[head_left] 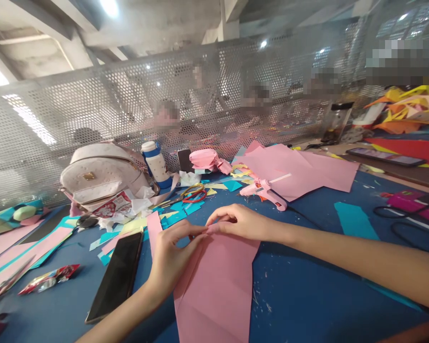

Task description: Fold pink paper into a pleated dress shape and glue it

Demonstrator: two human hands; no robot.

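A large sheet of pink paper with creases lies in front of me on the blue table. My left hand pinches its upper left part between thumb and fingers. My right hand pinches the same sheet right beside the left fingertips, at the top edge. Beyond my left wrist a narrow pink paper strip shows. A black phone rests left of my left hand. Past my right hand lies a pink glue gun with a black cord.
Scissors and paper scraps lie ahead. Behind them stand a white backpack, a bottle and more pink sheets. A snack wrapper is at left, a magenta power strip at right. A perforated metal screen borders the table.
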